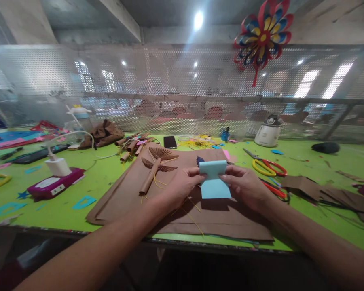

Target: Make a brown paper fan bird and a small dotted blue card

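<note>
A light blue piece of paper (215, 188), with a folded or rolled band along its top, is held up between my two hands. My left hand (183, 184) pinches its left edge, and my right hand (245, 184) pinches the right edge. Underneath lies a stack of large brown paper sheets (176, 220), on which the paper casts a shadow. Left of my left hand, a rolled brown paper tube with pleated fans (151, 178) rests on the sheets. Thin yellow strings trail near it. A small dark blue item (200, 161) shows partly behind the blue paper.
Yellow and red scissors (265, 165) lie at the right, with folded brown paper (303, 188) beyond. A purple power strip (56, 185) with a white plug sits left. At the back are a phone (170, 142), brown tubes (133, 146) and a white bottle (267, 133).
</note>
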`<state>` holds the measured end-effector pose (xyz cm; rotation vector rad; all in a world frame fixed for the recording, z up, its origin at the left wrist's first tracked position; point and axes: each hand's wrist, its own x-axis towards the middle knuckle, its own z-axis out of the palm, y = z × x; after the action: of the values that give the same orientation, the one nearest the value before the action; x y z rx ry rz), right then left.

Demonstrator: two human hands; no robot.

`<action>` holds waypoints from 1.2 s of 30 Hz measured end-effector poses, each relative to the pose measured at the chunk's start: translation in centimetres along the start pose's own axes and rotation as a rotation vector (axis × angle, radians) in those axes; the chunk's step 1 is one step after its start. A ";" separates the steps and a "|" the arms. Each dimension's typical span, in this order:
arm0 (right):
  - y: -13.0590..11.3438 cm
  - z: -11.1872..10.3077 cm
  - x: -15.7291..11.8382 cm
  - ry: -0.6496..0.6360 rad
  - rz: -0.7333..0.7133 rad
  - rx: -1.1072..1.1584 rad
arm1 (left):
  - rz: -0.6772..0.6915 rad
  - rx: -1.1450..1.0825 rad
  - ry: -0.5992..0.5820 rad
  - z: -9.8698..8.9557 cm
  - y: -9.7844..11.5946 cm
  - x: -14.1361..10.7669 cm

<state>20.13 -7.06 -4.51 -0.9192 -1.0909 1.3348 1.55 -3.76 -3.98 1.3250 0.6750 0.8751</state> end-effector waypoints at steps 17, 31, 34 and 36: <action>-0.3 0.2 -0.1 -0.034 0.006 0.088 | -0.009 -0.030 -0.041 0.1 0.6 -0.2; -0.3 0.0 -0.1 -0.063 0.085 0.085 | -0.095 -0.124 0.001 0.5 0.9 -0.4; -0.3 0.1 -0.1 -0.060 0.076 0.072 | -0.097 -0.132 -0.003 0.5 0.9 -0.4; -0.3 0.1 -0.1 -0.065 0.072 0.068 | -0.089 -0.124 -0.001 0.5 0.9 -0.4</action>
<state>20.17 -7.21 -4.19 -0.8770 -1.0631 1.4610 1.66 -4.36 -3.07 1.1758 0.6631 0.8313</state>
